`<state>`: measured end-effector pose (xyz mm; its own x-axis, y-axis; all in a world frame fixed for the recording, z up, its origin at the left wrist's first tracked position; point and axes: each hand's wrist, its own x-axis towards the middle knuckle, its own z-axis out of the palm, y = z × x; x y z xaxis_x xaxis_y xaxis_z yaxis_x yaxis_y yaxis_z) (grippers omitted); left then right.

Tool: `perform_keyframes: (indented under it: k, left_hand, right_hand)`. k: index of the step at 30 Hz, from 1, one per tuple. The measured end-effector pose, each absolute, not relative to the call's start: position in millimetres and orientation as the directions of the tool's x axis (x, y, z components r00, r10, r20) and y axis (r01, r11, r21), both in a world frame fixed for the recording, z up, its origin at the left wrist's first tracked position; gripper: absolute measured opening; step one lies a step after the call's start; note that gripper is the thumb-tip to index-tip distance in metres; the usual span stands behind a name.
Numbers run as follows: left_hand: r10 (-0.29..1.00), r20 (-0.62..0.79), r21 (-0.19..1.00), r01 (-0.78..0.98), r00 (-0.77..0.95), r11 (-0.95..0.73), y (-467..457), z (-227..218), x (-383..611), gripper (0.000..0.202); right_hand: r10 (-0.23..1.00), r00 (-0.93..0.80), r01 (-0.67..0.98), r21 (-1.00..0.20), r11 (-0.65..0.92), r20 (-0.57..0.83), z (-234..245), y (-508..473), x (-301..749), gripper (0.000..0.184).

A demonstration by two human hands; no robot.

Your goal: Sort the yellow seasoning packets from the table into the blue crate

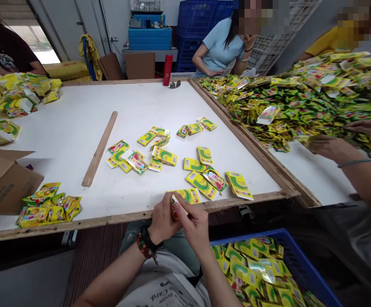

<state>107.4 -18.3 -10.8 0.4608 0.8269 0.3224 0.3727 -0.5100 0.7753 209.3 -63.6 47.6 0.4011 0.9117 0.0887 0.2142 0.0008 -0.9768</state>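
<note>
Fingers (185,208) pinch a glossy yellow sachet (174,209).

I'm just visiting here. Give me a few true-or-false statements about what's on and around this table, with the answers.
The left hand and right hand together hold a yellow sachet. True.

A wooden stick lies on the white table. True.

The blue crate by the person's lap is empty. False: it is full of yellow sachets.

A red bottle stands near sunglasses at the table's far side. True.

A cardboard box sits at the table's right side. False: it sits at the near left corner.
</note>
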Motion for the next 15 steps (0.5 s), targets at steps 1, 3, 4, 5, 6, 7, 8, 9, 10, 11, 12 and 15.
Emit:
perform_keyframes:
  k: [1, 3, 4, 5, 6, 7, 8, 9, 10, 11, 12, 15]
  left_hand:
    - [0.83, 0.325, 0.77, 0.382, 0.453, -0.511, -18, -11, 108, 0.059]
    - [0.837, 0.328, 0.777, 0.379, 0.438, -0.502, -18, -11, 110, 0.059]
    - [0.844, 0.321, 0.787, 0.374, 0.43, -0.49, -18, -10, 111, 0.057]
    - [0.853, 0.307, 0.799, 0.372, 0.423, -0.472, -18, -9, 111, 0.054]
    - [0.864, 0.287, 0.813, 0.372, 0.414, -0.449, -17, -8, 112, 0.051]
    - [0.874, 0.265, 0.824, 0.375, 0.406, -0.424, -17, -7, 112, 0.048]
    - [0.883, 0.247, 0.831, 0.381, 0.399, -0.405, -18, -7, 112, 0.046]
    - [0.888, 0.238, 0.834, 0.386, 0.394, -0.394, -17, -7, 112, 0.044]
    - [0.889, 0.236, 0.832, 0.39, 0.393, -0.394, -17, -6, 111, 0.043]
    - [0.885, 0.241, 0.828, 0.391, 0.399, -0.402, -17, -6, 111, 0.042]
    - [0.873, 0.246, 0.825, 0.381, 0.421, -0.417, -16, -4, 111, 0.042]
    - [0.789, 0.282, 0.809, 0.307, 0.546, -0.501, -10, 6, 109, 0.048]
  right_hand:
    - [0.909, 0.412, 0.2, -0.98, -0.021, 0.064, 47, -62, 211, 0.03]
    - [0.921, 0.388, 0.153, -0.988, -0.033, 0.03, 47, -58, 215, 0.03]
    - [0.933, 0.359, 0.137, -0.99, -0.02, 0.031, 47, -56, 216, 0.029]
    - [0.945, 0.322, 0.137, -0.991, 0.003, 0.047, 47, -55, 218, 0.028]
    - [0.956, 0.286, 0.157, -0.987, 0.026, 0.071, 47, -55, 218, 0.028]
    - [0.963, 0.252, 0.193, -0.98, 0.052, 0.101, 46, -55, 219, 0.03]
    - [0.966, 0.219, 0.237, -0.968, 0.08, 0.133, 45, -56, 219, 0.032]
    - [0.967, 0.194, 0.279, -0.954, 0.109, 0.167, 44, -58, 218, 0.035]
    - [0.964, 0.177, 0.31, -0.941, 0.135, 0.197, 42, -59, 218, 0.036]
    - [0.96, 0.173, 0.327, -0.932, 0.157, 0.222, 39, -62, 218, 0.036]
    - [0.955, 0.175, 0.338, -0.926, 0.171, 0.241, 37, -64, 218, 0.036]
    - [0.933, 0.242, 0.32, -0.93, 0.182, 0.266, 28, -71, 223, 0.032]
